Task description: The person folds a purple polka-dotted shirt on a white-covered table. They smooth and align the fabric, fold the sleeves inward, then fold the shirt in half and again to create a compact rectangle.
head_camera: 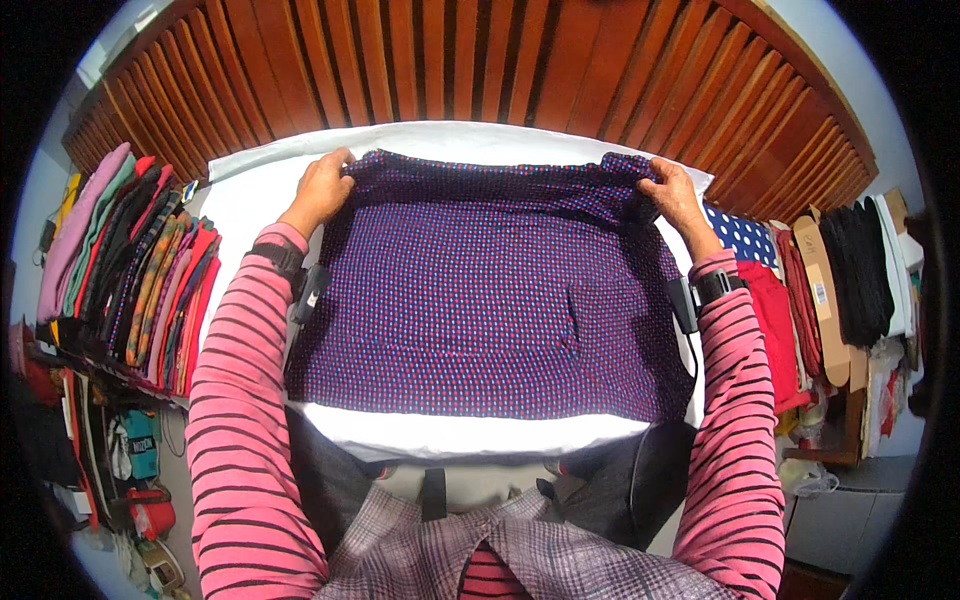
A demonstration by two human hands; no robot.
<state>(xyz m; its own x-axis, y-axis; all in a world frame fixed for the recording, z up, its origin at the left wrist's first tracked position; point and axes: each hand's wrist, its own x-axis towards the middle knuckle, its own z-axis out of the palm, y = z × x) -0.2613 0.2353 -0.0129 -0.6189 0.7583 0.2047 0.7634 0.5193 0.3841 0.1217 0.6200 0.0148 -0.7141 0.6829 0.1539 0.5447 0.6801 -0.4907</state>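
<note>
A dark navy cloth (450,300) with small red and blue dots is spread over a white-covered table (450,436). My left hand (322,187) grips its far left corner between thumb and fingers. At the far right corner, my right hand (670,191) pinches the bunched fabric. Between the two hands the far edge is gathered and slightly raised in folds. A crease runs through the right half of the cloth. Its near edge lies flat on the white cover. Each wrist bears a strap with a small dark device.
A slatted wooden headboard (480,67) rises behind the table. Stacked folded fabrics (142,270) stand at the left. To the right are a blue polka-dot cloth (741,236), red fabric (772,322), a cardboard piece (817,300) and black fabric (857,270). A cable hangs from the right wrist device.
</note>
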